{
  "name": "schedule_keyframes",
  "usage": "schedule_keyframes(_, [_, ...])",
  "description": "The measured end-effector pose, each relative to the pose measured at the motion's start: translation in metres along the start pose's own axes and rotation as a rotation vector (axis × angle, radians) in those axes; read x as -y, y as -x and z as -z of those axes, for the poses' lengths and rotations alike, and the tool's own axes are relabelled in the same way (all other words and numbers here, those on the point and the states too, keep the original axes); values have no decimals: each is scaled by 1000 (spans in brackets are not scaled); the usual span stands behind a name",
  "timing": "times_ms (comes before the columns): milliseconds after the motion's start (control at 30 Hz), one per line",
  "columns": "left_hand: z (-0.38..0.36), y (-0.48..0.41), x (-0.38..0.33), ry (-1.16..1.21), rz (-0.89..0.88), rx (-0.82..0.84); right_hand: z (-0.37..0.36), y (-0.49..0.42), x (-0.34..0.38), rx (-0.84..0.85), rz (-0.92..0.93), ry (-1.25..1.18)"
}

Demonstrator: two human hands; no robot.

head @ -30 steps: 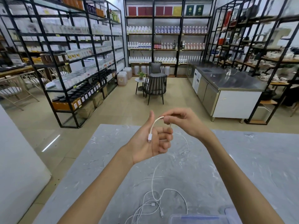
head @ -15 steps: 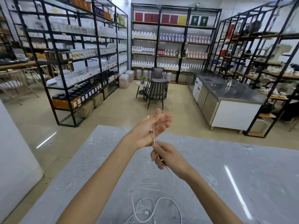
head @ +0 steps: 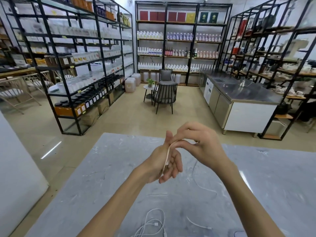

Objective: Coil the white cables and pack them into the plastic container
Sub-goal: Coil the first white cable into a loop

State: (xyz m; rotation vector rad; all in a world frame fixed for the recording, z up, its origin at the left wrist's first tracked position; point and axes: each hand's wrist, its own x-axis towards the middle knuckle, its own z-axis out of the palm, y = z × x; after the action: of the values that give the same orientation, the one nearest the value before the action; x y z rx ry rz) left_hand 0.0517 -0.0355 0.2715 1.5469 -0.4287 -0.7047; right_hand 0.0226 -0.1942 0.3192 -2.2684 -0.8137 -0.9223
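Left hand (head: 164,164) was held open, palm up, thin white cable (head: 167,155) draped across it above the grey marble table (head: 89,182). Right hand (head: 203,144), at its 2 o'clock, pinched that cable. Loose white cables (head: 153,223) lay at 6 o'clock.

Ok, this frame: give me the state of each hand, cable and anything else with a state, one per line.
left hand: open, palm up, cable end lying across it
right hand: pinching the cable above the left palm
white cable: partly wrapped, rest trailing to the table
loose cables: tangled, uncoiled on the table
marble table: bearing the loose cables
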Motion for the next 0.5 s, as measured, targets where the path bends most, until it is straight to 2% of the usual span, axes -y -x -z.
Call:
schedule_keyframes(133, [-4,6,1,119,-47,34,-18,3,-17,-108,-187,-316])
schedule_keyframes(267, [1,4,-5,214,-35,91,-34,5,-24,-128,-428,-497])
schedule_keyframes(500, [-10,4,-7,155,89,81,-40,10,-28,-151,-512,-626])
